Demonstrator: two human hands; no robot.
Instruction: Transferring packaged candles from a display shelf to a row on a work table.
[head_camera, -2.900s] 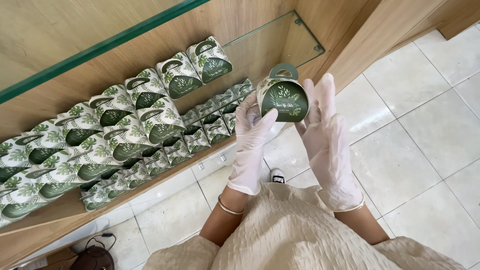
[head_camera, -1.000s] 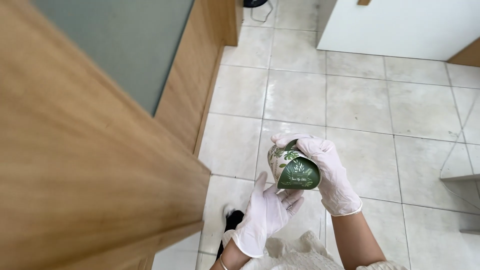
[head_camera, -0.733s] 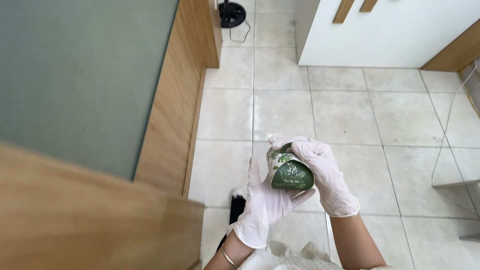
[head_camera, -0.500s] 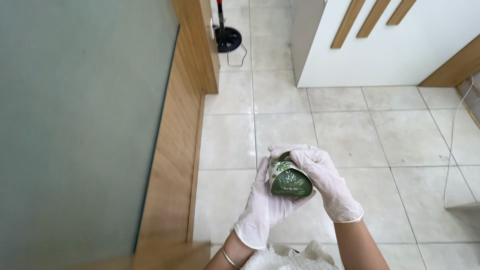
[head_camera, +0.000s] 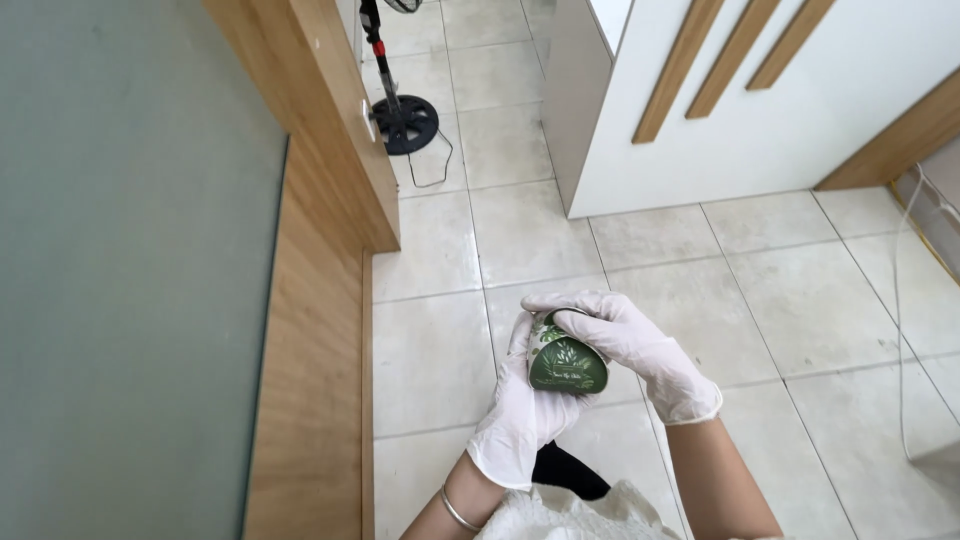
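A small round green tin (head_camera: 566, 358) with a white leaf pattern sits between both my gloved hands, at chest height above the tiled floor. My left hand (head_camera: 520, 410) cups it from below and from the left side. My right hand (head_camera: 625, 345) wraps over its top and right side, fingers curled around the rim. The tin's green face points toward me. Both hands wear white disposable gloves, and a thin bangle shows on my left wrist.
A wooden cabinet with a grey-green glass panel (head_camera: 130, 260) fills the left side. A white counter with wooden slats (head_camera: 740, 100) stands at the upper right. A black round stand base with a cable (head_camera: 405, 122) rests on the beige tiles (head_camera: 760, 290) behind.
The view has swung away from the shelf of matching tins to the floor. Both hands keep hold of the one tin, turning it slightly.
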